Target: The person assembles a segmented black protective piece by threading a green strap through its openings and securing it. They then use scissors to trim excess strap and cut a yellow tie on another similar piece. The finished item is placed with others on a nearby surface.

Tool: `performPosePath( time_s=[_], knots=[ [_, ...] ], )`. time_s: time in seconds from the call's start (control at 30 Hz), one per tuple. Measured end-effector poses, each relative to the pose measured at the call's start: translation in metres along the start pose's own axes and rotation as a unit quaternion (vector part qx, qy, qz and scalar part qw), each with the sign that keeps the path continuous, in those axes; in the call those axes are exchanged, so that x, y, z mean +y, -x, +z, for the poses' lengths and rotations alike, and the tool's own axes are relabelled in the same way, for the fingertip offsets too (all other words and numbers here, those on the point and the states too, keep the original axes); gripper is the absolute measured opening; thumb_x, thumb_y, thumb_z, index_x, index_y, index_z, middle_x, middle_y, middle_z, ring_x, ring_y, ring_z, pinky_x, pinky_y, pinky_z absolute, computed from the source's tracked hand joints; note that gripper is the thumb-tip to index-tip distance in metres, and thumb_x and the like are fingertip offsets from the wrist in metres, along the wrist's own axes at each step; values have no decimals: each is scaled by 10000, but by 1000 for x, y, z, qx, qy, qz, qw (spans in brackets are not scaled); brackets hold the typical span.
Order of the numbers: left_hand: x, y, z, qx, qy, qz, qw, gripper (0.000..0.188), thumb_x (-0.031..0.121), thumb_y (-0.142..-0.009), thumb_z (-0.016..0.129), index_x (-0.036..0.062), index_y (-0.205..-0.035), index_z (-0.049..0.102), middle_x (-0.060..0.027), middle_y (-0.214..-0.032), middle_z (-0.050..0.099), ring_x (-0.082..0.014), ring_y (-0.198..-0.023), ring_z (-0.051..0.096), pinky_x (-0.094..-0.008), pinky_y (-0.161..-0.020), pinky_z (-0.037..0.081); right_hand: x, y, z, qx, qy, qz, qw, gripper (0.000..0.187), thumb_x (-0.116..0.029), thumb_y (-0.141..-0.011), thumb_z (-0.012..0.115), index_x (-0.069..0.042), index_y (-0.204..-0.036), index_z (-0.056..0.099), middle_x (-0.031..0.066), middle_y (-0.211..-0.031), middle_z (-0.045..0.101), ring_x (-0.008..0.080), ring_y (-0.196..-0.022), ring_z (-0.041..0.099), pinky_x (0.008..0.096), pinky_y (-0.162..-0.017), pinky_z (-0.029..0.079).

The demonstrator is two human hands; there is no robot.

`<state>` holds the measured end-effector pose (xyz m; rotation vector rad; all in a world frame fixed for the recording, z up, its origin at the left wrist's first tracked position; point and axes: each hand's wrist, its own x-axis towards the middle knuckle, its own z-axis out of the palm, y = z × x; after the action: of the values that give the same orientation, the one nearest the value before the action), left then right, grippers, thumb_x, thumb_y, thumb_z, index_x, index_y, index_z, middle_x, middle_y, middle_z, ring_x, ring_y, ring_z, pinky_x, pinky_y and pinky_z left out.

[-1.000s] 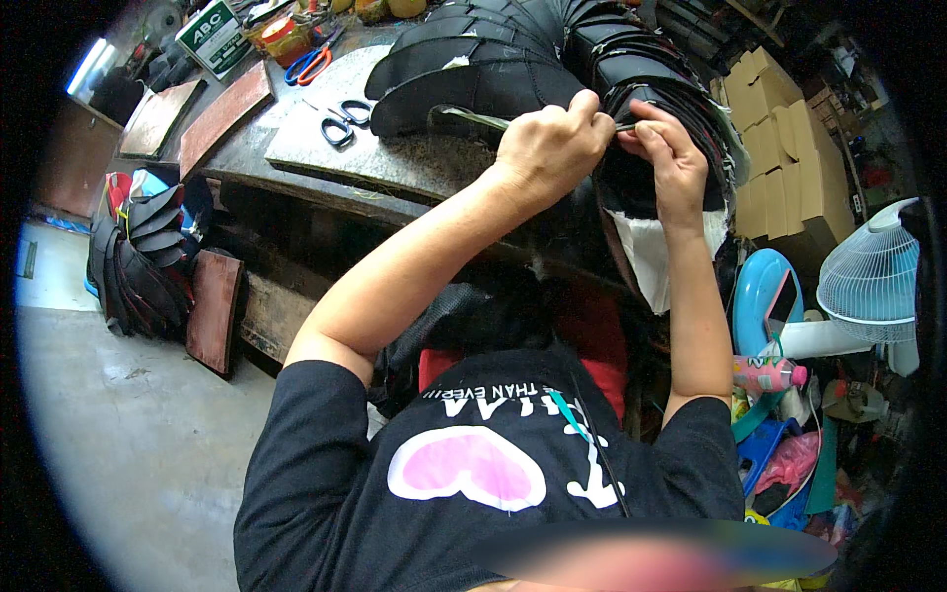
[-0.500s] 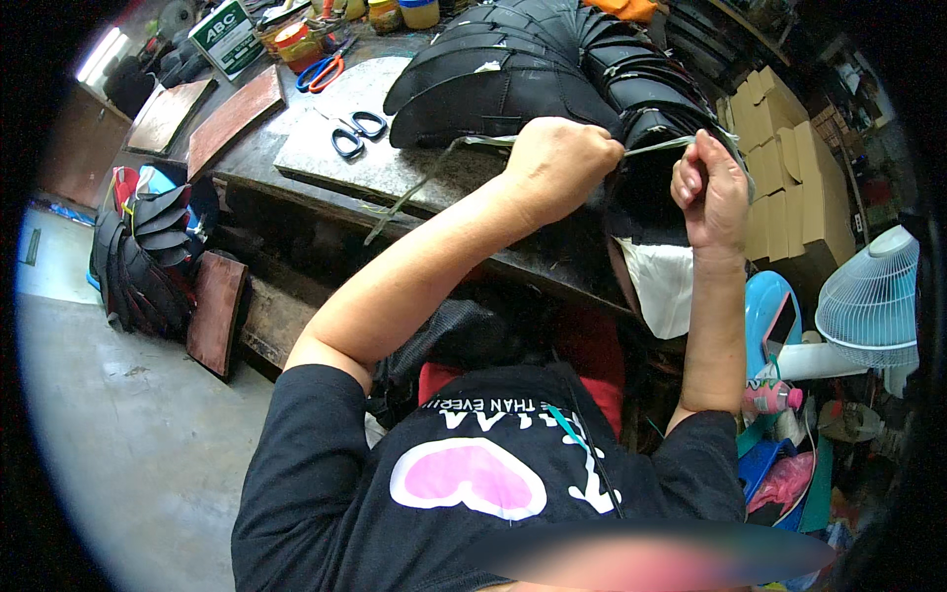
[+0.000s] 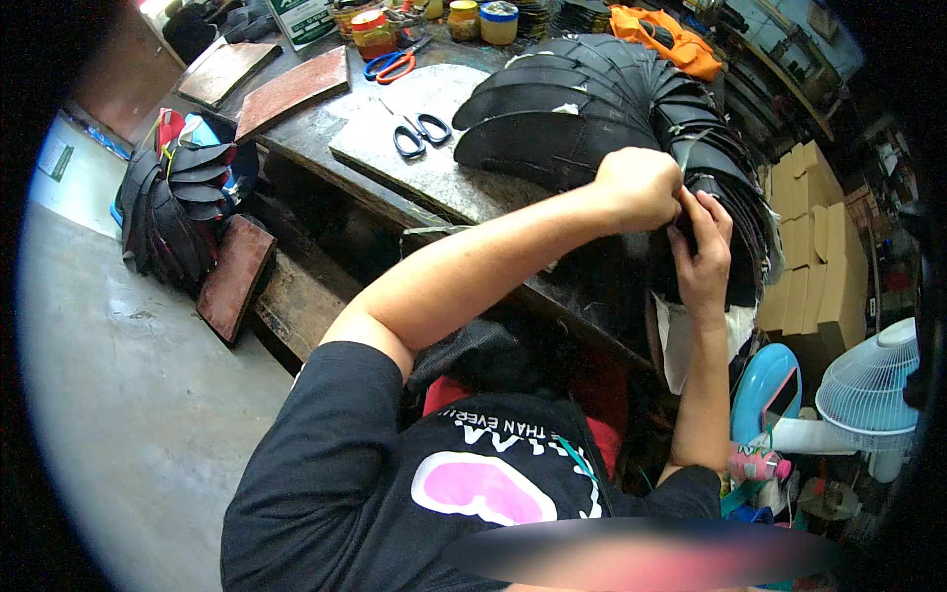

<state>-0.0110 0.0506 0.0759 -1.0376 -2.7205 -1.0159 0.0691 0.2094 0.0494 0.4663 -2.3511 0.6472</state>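
Observation:
A long stack of curved black pieces [image 3: 562, 138], overlapping like a fan, lies on the workbench. Its right end bends toward me. My left hand [image 3: 639, 189] is closed in a fist over this end, shut on a thin pale green strip [image 3: 687, 150]. Part of the strip shows above the fist; another length hangs at the bench edge below my left forearm. My right hand [image 3: 704, 252] is right beside the left, its bent fingertips meeting the fist where the strip is gripped. The exact pinch is partly hidden.
Dark-handled scissors [image 3: 422, 136] rest on a pale slab [image 3: 395, 178]; red-and-blue scissors [image 3: 395, 65] lie behind. Jars [image 3: 498, 22] and reddish boards [image 3: 293, 91] stand farther back. A second black bundle [image 3: 168, 212] is at left. Cartons [image 3: 814, 257] and a fan [image 3: 873, 380] are at right.
My hands have come together; the strip stretched between them before no longer shows there. The right hand has moved in beside the left fist. The whole view has shifted.

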Motion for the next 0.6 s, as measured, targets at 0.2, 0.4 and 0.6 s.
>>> performPosePath(
  time_s=[0.2, 0.4, 0.6],
  knots=[
    [-13, -8, -1, -48, 29, 42, 997, 244, 342, -715, 715, 170, -884, 758, -114, -885, 712, -296, -856, 691, -392, -779, 542, 11, 5, 21, 95, 97, -77, 988, 247, -14, -776, 693, -55, -1020, 685, 73, -1037, 662, 297, -1052, 550, 388, -946, 434],
    [-15, -15, 3, -71, -6, 46, 996, 311, 374, -723, 725, 136, -921, 745, -123, -856, 710, -284, -824, 690, -374, -763, 535, 11, 1, 22, 142, 79, -95, 982, 296, -28, -724, 718, -67, -1015, 687, 57, -1003, 661, 273, -996, 574, 377, -903, 452],
    [-15, -15, -1, -82, -27, 81, 993, 300, 393, -710, 720, 155, -889, 753, -114, -801, 708, -297, -786, 692, -385, -744, 544, 8, -4, -6, -3, 50, -44, 998, 115, -86, -780, 685, -33, -882, 683, 54, -957, 645, 251, -1039, 529, 369, -938, 408]
  ],
)
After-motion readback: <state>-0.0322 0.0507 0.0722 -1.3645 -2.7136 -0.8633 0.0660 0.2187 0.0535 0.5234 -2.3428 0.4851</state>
